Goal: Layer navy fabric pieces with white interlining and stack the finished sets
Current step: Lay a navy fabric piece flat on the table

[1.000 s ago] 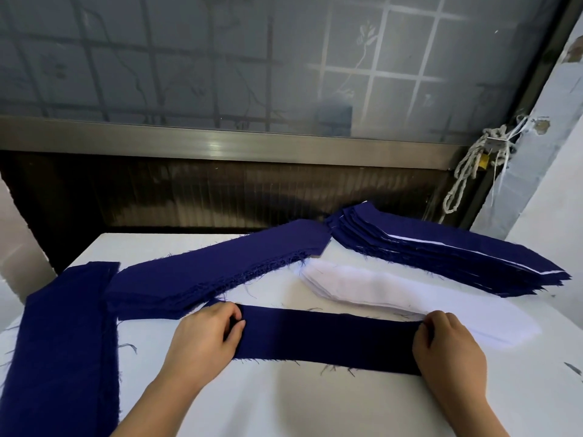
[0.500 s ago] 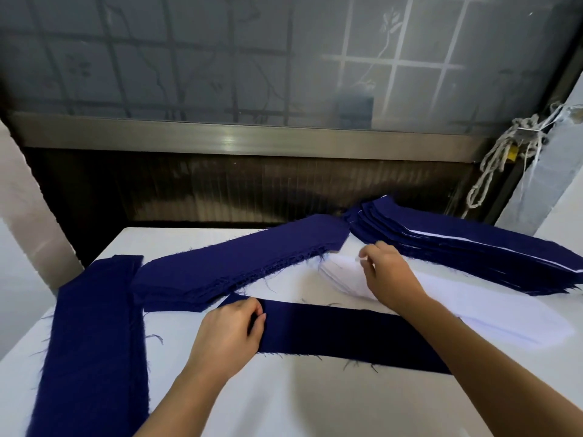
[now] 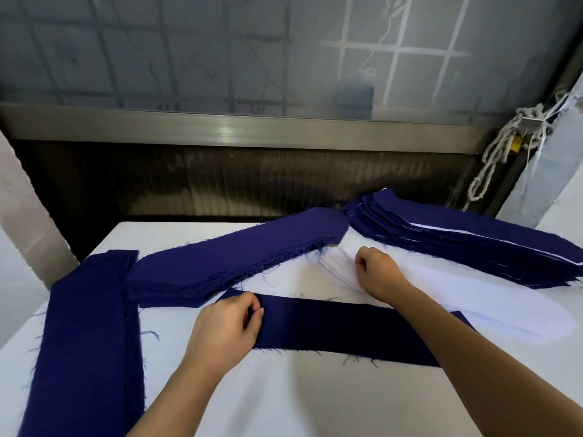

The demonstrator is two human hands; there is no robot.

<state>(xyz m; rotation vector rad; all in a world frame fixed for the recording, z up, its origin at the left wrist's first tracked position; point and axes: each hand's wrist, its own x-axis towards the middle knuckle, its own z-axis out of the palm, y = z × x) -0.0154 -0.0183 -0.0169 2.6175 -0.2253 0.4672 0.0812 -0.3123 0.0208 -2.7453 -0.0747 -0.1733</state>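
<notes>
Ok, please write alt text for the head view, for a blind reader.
A person's left hand holds one end of a navy fabric strip on a white table, while the right hand grips the end of a white interlining pile. Navy stacks lie behind.

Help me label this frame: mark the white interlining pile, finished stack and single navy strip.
white interlining pile (image 3: 467, 285), head view, top sheet's middle.
finished stack (image 3: 457, 220), head view, top navy layer.
single navy strip (image 3: 340, 329), head view, its middle.
</notes>
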